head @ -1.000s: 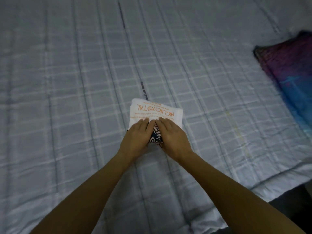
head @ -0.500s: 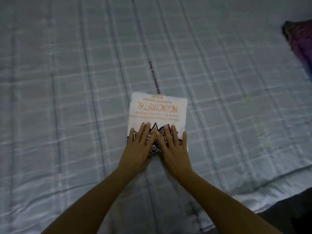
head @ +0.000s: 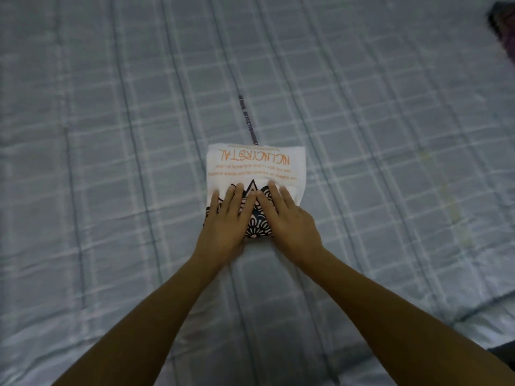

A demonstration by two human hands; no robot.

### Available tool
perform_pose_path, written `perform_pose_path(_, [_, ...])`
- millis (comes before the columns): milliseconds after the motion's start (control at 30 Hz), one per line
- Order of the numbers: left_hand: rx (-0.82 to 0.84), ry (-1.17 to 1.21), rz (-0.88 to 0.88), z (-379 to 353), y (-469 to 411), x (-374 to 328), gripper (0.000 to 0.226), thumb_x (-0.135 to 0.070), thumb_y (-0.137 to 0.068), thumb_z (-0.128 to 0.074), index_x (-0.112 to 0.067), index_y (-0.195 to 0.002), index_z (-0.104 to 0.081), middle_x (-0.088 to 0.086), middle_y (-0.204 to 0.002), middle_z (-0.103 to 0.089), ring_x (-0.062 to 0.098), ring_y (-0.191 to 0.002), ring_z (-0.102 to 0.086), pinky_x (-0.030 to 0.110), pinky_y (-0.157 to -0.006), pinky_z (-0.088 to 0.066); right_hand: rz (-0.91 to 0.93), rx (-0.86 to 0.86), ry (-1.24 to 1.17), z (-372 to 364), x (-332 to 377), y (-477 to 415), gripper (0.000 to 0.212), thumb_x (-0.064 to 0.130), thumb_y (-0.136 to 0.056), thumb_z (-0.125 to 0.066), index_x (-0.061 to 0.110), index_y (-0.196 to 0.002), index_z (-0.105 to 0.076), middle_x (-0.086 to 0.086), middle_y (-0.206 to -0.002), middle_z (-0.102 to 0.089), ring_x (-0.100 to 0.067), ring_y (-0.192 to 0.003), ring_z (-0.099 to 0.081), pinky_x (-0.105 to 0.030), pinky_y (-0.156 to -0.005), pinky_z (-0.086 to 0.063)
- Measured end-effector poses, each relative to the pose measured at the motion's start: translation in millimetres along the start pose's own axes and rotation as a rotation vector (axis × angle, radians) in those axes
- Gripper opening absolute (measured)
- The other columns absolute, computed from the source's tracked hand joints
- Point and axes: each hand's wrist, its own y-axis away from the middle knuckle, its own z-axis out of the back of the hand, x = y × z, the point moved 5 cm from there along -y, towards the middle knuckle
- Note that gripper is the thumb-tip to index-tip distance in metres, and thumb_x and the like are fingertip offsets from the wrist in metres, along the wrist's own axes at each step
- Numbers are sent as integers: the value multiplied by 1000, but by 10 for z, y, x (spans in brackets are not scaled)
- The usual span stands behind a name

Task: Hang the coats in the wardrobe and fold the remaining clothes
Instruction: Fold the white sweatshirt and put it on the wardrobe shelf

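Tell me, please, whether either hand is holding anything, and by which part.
Nothing is gripped: the left hand and the right hand lie flat, pressing the near, patterned end of the folded shirt on the bed.

Dim light, grey plaid bedspread (head: 111, 135) — dark floor (head: 504, 349) beyond

a white garment (head: 255, 168) is folded into a compact, nearly square bundle and laid flat on the checked grey bed (head: 111, 162). orange lettering is printed upside down across its far half, and a dark scalloped pattern is shown at its near edge.
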Motion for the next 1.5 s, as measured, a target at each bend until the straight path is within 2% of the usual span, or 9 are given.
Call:
perform_pose_path(100, [-52,0,7,118,-48,28,108,-19,-53,-90,-2,-139,-27,28,-139,-43,41,-130,-40,58,-105,-31,39,-72,41,112,2,-102,60,-3,-73,-57,1,-132,-50,-29,-132,-51,-48,-116,-53,-60,-92,-45])
perform_pose_path(167, [-92,51,34,298,-53,24,101,-14,-55,-89,-2,-137,-31,28,-136,-46,41,-127,-45,57,-102,-37,91,-116,45,222,21,-142,56,-4,-76,-61,-1,-131,-51,-30,-129,-53,-47,-116,-54,-57,-101,-40])
perform_pose_path(333, [-231,125,119,1058,-57,55,94,12,-47,-76,-5,-131,-39,26,-126,-55,43,-115,-54,53,-93,-47,151,-224,-32,842,143,-372,59,-3,-68,-74,2,-124,-57,-26,-123,-59,-44,-109,-59,-50,-87,-52])
perform_pose_path(500, [-334,97,167,1960,-19,131,85,15,-52,-73,-5,-130,-45,20,-124,-57,39,-113,-55,48,-90,-50,268,-322,-48,1653,362,-634,56,0,-69,-75,2,-123,-58,-24,-121,-60,-41,-107,-60,-49,-87,-53])
perform_pose_path(633, [-434,26,238,2782,98,156,76,14,-59,-71,-4,-130,-50,17,-123,-58,36,-114,-54,46,-92,-50,371,-439,-60,2422,608,-813,43,-1,-77,-64,2,-120,-61,-22,-118,-62,-39,-105,-62,-47,-87,-53])
perform_pose_path(800, [-551,-72,335,3749,421,175,68,12,-64,-68,-3,-128,-53,17,-121,-58,37,-113,-55,46,-91,-50,502,-517,-110,3249,1052,-943,46,-2,-77,-68,3,-121,-60,-20,-120,-61,-38,-107,-61,-46,-90,-52])
perform_pose_path(900, [-596,-128,401,4220,727,209,68,12,-64,-69,-4,-128,-53,17,-121,-58,37,-114,-54,47,-92,-49,585,-551,-139,3670,1408,-952,41,0,-81,-58,3,-122,-59,-21,-121,-61,-39,-107,-60,-47,-90,-52])
perform_pose_path(1133, [-702,-234,535,5069,1728,260,66,9,-68,-61,-9,-129,-45,16,-120,-58,36,-111,-55,47,-92,-48,794,-658,-206,4336,2439,-769,35,6,-86,-58,5,-121,-59,-19,-120,-62,-37,-107,-61,-45,-93,-51])
perform_pose_path(1500, [-745,-450,862,5809,4186,256,78,9,-59,-74,-7,-129,-44,19,-120,-59,38,-110,-57,46,-88,-50,1172,-704,-357,4904,4725,276,46,7,-76,-72,7,-120,-56,-18,-115,-65,-36,-101,-63,-44,-87,-54])
